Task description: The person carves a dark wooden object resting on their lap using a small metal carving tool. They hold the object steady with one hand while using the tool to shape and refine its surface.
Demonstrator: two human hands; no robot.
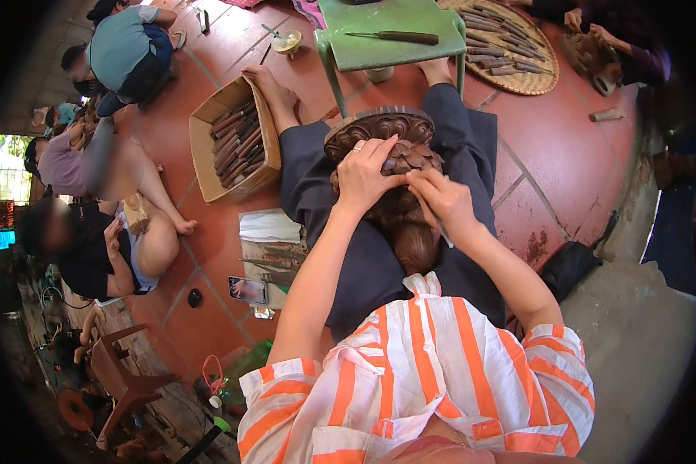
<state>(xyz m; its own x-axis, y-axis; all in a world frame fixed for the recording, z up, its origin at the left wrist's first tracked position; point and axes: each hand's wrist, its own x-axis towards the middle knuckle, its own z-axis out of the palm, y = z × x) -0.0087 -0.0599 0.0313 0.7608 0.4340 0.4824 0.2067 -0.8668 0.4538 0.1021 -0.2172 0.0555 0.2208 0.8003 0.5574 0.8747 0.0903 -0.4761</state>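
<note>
A dark brown wood carving (417,246) lies across my lap between my thighs, with a round scrolled base at its far end and overlapping petal shapes beside it. My left hand (367,172) holds the carving from the left, its fingers stretched over the petals and a ring on one finger. Against the near side of the petals, my right hand (445,203) is closed in a pinch. A thin pale edge shows below its fingers, too small to name. Both thumbs almost meet on the wood, and the hands hide part of the carving.
A green stool (394,54) with a knife-like tool (398,36) on it stands ahead. To the left sits a cardboard box (201,155) of wooden-handled tools; at far right, a woven tray (545,83) carries more. A phone (247,290) lies left. Several people sit nearby.
</note>
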